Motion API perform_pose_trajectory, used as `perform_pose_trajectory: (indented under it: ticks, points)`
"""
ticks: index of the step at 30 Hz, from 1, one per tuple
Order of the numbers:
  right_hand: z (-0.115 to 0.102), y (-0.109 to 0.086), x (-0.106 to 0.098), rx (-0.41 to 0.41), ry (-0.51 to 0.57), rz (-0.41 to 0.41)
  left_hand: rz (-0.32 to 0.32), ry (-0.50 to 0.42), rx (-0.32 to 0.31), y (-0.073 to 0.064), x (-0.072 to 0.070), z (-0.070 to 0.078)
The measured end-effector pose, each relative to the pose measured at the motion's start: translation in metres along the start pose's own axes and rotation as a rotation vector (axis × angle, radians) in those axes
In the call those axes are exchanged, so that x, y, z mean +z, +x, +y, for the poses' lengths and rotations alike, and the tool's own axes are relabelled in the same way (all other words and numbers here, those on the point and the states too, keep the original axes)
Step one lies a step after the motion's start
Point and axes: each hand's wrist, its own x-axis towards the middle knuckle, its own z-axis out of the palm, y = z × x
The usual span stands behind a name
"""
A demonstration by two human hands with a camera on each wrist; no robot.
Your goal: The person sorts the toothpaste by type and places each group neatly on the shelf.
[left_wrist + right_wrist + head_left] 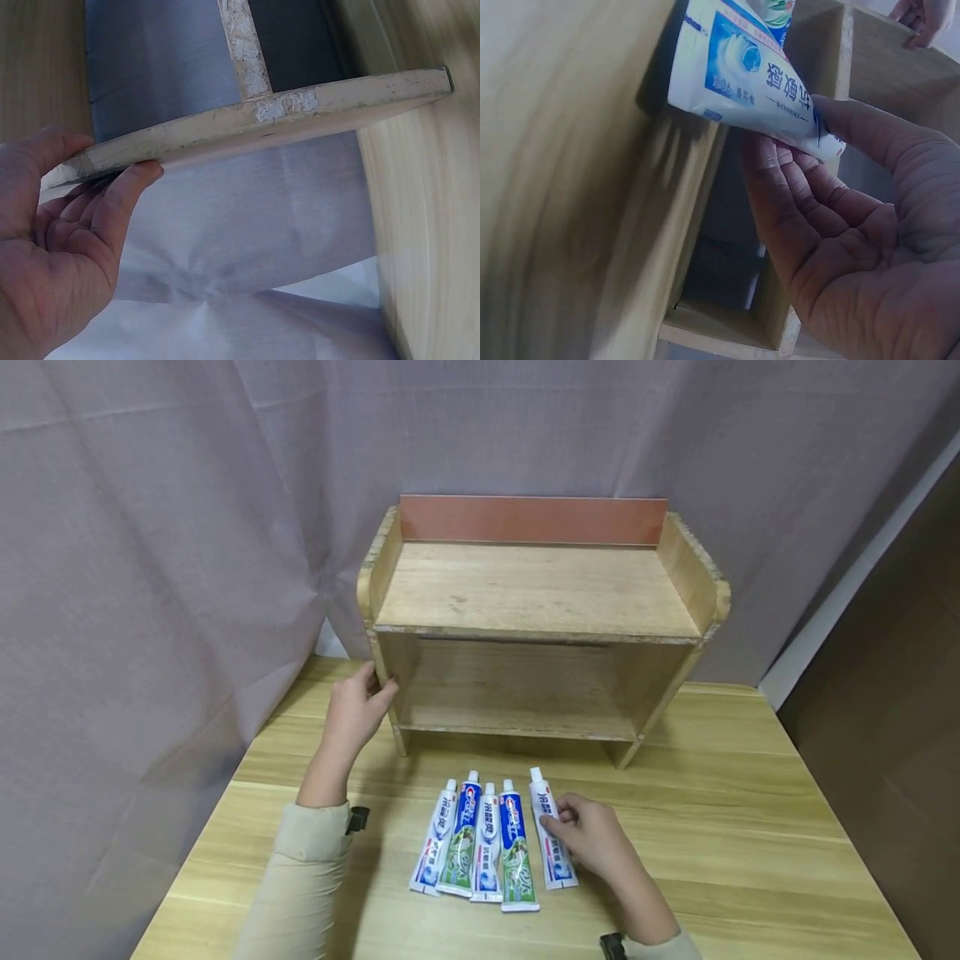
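Note:
My left hand grips the front edge of the wooden shelf's left side panel. In the left wrist view, thumb and fingers lie on opposite faces of that panel. Low on the right, my right hand pinches a white toothpaste tube by its edge, thumb on top. The right wrist view shows this tube's printed face, with the fingers beneath. Left of it, fanned side by side with caps toward the shelf, lie white toothpaste tubes and blue-green toothpaste tubes.
The shelf has an upper board, a lower board and a reddish strip along its back. It stands on a wood-grain table. A grey curtain hangs behind, and a brown panel rises at right.

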Motion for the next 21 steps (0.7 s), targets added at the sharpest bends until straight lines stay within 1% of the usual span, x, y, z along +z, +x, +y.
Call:
perform_pose_trajectory:
  ticks: [12,17,21]
  points:
    - [-0.0048,0.0032,-0.0055,0.032,0.018,0.018,-0.016,-0.012,-0.004,-0.0003,-0.0033,0.0009]
    - [-0.0062,0.0035,-0.0082,0.026,0.032,0.023,-0.024,-0.015,0.000,-0.0001,-0.0027,0.0005]
    - [-0.0064,0.0042,-0.0102,0.016,0.022,0.026,-0.020,-0.012,0.003,0.0005,-0.0022,0.0006]
